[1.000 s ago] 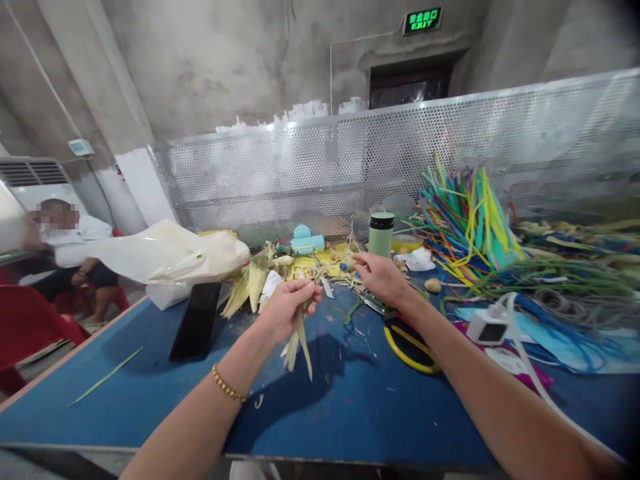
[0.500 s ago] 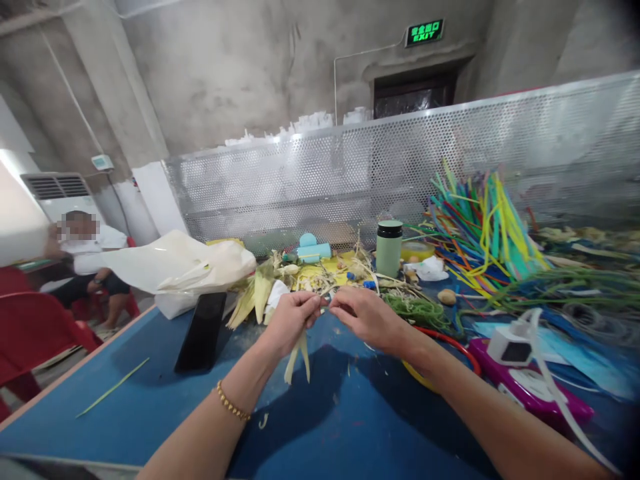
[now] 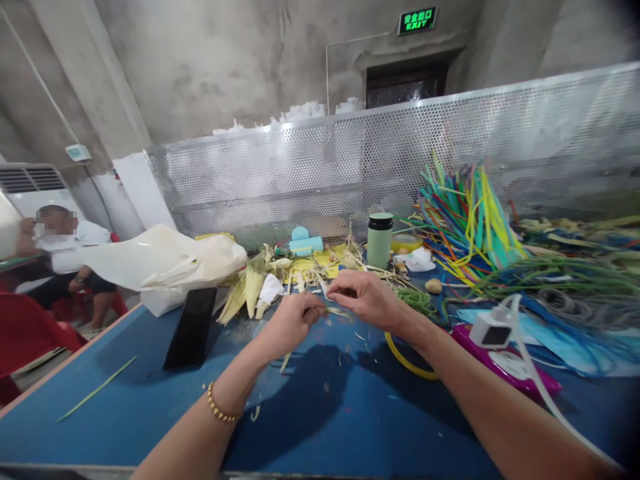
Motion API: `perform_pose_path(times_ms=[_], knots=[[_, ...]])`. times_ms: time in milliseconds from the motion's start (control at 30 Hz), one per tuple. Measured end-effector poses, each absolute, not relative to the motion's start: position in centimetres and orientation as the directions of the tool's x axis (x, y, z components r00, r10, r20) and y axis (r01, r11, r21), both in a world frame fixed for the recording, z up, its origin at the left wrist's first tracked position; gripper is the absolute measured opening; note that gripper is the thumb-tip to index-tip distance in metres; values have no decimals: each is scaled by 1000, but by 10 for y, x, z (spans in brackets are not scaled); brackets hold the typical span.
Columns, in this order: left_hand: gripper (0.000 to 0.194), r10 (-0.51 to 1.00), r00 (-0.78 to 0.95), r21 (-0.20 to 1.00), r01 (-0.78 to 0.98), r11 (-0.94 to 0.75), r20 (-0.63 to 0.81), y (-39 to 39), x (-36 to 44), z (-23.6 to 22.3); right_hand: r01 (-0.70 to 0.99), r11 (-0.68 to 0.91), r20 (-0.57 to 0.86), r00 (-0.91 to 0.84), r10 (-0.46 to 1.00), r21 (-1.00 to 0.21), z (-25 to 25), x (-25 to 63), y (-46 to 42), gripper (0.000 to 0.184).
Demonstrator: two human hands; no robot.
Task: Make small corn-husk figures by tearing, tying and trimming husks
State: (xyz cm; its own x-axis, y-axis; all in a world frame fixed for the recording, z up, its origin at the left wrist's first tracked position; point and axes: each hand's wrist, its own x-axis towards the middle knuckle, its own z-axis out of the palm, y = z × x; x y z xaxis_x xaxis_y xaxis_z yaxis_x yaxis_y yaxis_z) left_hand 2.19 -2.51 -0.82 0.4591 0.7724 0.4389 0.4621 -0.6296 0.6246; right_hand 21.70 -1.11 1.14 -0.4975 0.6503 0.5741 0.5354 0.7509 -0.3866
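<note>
Over the blue table [image 3: 150, 407], my left hand [image 3: 293, 320] is closed around a few pale corn-husk strips [image 3: 286, 361]; only a short end shows below the fist. My right hand [image 3: 365, 298] sits just to its right, fingers pinched on the same strips where the two hands meet. A gold bracelet [image 3: 217, 410] circles my left wrist. More loose husks [image 3: 250, 287] lie beyond my hands.
A black phone [image 3: 190, 328] lies left of my hands beside a white plastic bag [image 3: 160, 257]. A green flask [image 3: 380, 240] stands behind. Coloured strips [image 3: 470, 220], green cords, a yellow ring [image 3: 405, 357] and a white charger [image 3: 493, 329] crowd the right. A person sits far left [image 3: 65, 250].
My right hand came back from the pile to meet the left hand. The husk strips that hung long below my left fist are now drawn up, with only a short end showing.
</note>
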Motion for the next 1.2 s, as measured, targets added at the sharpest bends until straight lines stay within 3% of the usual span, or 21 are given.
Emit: perform_pose_path(times_ms=[100, 167, 333, 567, 700, 833, 967, 1067, 1200], knots=[[21, 770, 498, 711, 362, -602, 399, -30, 21, -2, 392, 664, 488, -462, 740, -637, 8, 220, -3, 17], [21, 801, 479, 798, 288, -529, 358, -31, 19, 0, 368, 602, 438, -439, 784, -709, 6, 221, 1, 20], [24, 857, 452, 948, 71, -309, 246, -27, 18, 1, 428, 581, 449, -374, 811, -692, 7, 220, 2, 18], [27, 908, 327, 964, -117, -238, 263, -18, 19, -2, 479, 713, 466, -542, 699, -512, 0, 221, 5, 20], [28, 909, 356, 976, -120, -184, 215, -18, 22, -7, 328, 657, 458, -510, 728, -679, -3, 213, 4, 41], [29, 904, 377, 978, -126, -166, 202, -21, 23, -9, 177, 494, 344, -522, 781, -851, -6, 201, -6, 22], [27, 912, 380, 977, -195, -85, 155, -19, 19, -9, 201, 354, 245, -423, 873, -913, -8, 196, -13, 23], [27, 910, 400, 967, -254, -3, 107, -17, 18, -8, 308, 438, 299, -409, 862, -844, -9, 198, -11, 21], [26, 925, 368, 958, -286, 17, 94, -15, 18, -9, 518, 628, 512, -368, 776, -581, -12, 200, -9, 10]])
